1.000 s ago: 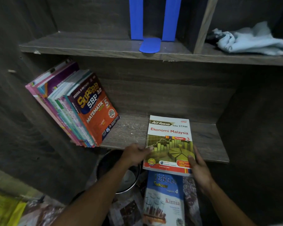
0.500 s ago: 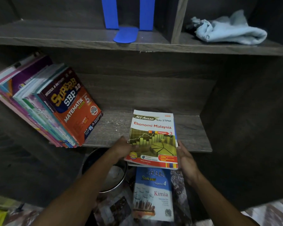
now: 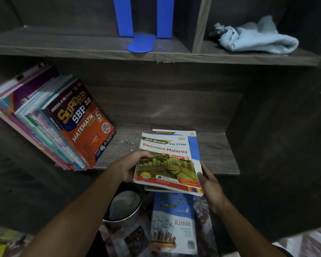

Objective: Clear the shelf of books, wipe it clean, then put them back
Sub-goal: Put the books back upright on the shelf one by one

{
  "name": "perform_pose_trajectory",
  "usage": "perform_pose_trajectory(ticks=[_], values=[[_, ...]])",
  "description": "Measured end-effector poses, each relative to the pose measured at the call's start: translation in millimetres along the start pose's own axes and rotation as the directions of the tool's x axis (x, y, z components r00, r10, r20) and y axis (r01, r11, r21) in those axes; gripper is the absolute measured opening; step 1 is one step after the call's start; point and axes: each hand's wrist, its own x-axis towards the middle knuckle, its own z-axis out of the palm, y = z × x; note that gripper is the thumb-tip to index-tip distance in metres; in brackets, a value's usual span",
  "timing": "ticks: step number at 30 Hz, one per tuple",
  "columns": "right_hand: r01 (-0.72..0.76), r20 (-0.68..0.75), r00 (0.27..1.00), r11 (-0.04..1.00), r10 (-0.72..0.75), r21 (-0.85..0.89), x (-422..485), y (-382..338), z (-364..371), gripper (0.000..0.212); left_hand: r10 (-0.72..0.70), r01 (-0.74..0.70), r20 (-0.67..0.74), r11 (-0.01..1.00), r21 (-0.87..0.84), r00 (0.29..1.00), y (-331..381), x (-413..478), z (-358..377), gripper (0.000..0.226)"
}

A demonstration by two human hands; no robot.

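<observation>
I hold a white and green "Ekonomi Malaysia" book [image 3: 168,162] over the front edge of the lower shelf [image 3: 217,154]. My left hand [image 3: 130,167] grips its left edge, thumb on the cover. My right hand [image 3: 209,182] holds its lower right corner. A second book with a blue cover [image 3: 194,145] lies under it, shifted to the right. A row of books [image 3: 50,123] leans left on the same shelf, an orange "Matematik" book [image 3: 85,125] at its front. A blue "Kimia" book [image 3: 174,223] lies on the floor below.
A light blue cloth [image 3: 256,38] lies crumpled on the upper shelf [image 3: 63,47] at right, past a wooden divider [image 3: 198,25]. A blue bookend [image 3: 141,34] stands on the upper shelf. A metal pot [image 3: 124,204] sits on the floor under my left forearm.
The Ekonomi book has lifted and tilted, its near edge drawn off the shelf toward me, and a blue book under it now shows. Both hands stayed on it.
</observation>
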Motion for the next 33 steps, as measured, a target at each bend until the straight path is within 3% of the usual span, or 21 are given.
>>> perform_pose_trajectory(ticks=[8,13,20,22,27,31,33], values=[[-0.055,-0.009,0.998,0.998,0.055,0.017,-4.3,-6.2,-1.8,0.053,0.051,-0.054,0.053,0.997,0.056,0.997,11.1,-17.5,3.0,0.032],[-0.042,-0.039,0.998,0.997,0.044,0.068,-3.2,-4.0,2.8,0.055,0.205,-0.207,0.047,0.977,0.054,0.978,17.3,-56.9,-7.5,0.038],[-0.059,-0.036,0.998,0.996,0.061,0.061,-9.4,-11.9,8.1,0.059,0.487,-0.474,-0.205,0.873,0.115,0.849,19.3,-115.6,-41.4,0.045],[-0.063,-0.033,0.997,0.998,0.064,0.030,-11.1,-13.4,7.9,0.059,0.550,-0.536,-0.310,0.833,0.140,0.775,15.5,-118.5,-48.8,0.044],[-0.067,-0.046,0.997,0.997,0.069,0.040,-10.8,-13.6,8.6,0.057,0.594,-0.666,-0.648,0.725,0.177,0.475,3.3,-86.4,-58.6,0.034],[-0.059,-0.053,0.997,0.997,0.062,0.041,-12.4,-14.6,12.0,0.057,0.553,-0.689,-0.805,0.670,0.275,0.216,1.7,-48.1,-57.1,0.030],[-0.050,-0.052,0.997,0.998,0.052,0.028,-14.1,-15.2,13.0,0.058,0.544,-0.673,-0.829,0.663,0.327,0.134,0.8,-33.5,-59.2,0.036]])
